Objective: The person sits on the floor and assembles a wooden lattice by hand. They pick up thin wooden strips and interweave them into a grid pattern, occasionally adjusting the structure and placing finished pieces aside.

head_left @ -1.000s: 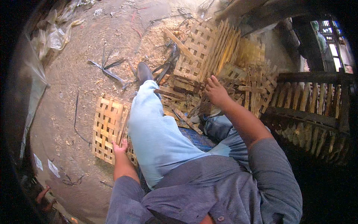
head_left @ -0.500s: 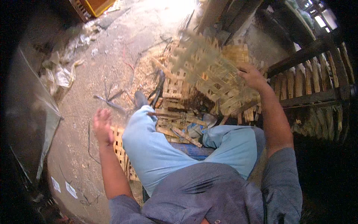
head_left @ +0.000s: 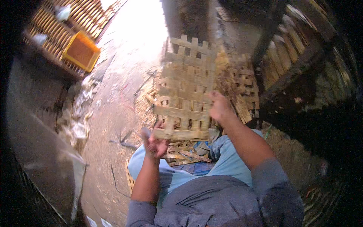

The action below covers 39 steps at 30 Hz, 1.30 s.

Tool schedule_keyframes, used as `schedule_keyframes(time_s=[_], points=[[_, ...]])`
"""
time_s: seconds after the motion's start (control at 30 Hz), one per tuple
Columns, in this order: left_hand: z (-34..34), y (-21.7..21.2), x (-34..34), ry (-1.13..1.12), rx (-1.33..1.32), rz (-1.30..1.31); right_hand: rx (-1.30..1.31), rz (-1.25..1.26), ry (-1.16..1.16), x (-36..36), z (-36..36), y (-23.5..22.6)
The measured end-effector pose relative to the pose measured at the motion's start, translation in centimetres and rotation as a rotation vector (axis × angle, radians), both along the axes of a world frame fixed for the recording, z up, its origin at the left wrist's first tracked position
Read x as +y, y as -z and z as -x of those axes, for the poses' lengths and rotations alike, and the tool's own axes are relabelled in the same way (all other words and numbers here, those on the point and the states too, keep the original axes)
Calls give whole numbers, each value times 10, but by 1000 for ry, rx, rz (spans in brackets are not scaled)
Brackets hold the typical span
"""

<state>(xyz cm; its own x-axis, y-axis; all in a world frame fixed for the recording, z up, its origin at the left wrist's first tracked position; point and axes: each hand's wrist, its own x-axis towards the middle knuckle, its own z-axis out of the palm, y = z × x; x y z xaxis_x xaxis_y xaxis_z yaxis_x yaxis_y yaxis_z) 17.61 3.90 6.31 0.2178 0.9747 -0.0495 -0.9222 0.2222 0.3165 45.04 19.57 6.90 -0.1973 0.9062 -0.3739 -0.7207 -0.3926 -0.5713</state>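
Observation:
A flat woven panel of pale bamboo strips (head_left: 185, 90) stands tilted up in front of me, over my lap. My right hand (head_left: 221, 108) grips its right edge, with the fingers closed on it. Close to the panel's lower left corner is my left hand (head_left: 157, 145), palm up and fingers apart. Whether that hand touches the panel cannot be made out. Beneath the panel, between my legs, lie loose bamboo strips (head_left: 185, 155) and a blue item (head_left: 200, 145).
Another woven piece (head_left: 244, 79) leans at the right beside dark wooden posts and a slatted frame (head_left: 291, 56). Shavings (head_left: 145, 102) and black strips (head_left: 124, 142) litter the floor. An orange crate (head_left: 81, 51) and crumpled plastic (head_left: 81, 128) are at the left.
My right hand has swung the woven panel leftward and more upright before me. My left hand has come in from the left to the panel's lower corner. The view has shifted too.

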Motion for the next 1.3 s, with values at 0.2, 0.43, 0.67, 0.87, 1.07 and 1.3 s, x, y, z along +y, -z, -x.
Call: schedule_keyframes(time_s=[0.2,0.43,0.67,0.87,1.07,1.3], points=[[-63,-43,5,-257,593,45,72,-71,46,-6,36,36],[7,-20,15,-363,530,2,-1106,-328,-370,75,-81,12],[56,17,3,-476,611,166,-1984,-4,-210,67,-202,128],[68,32,13,-494,523,217,-940,205,-568,83,-186,104],[81,42,17,-466,489,188,-901,136,-1033,60,-209,158],[81,51,14,-480,420,245,-1175,-178,-859,-64,-216,376]])
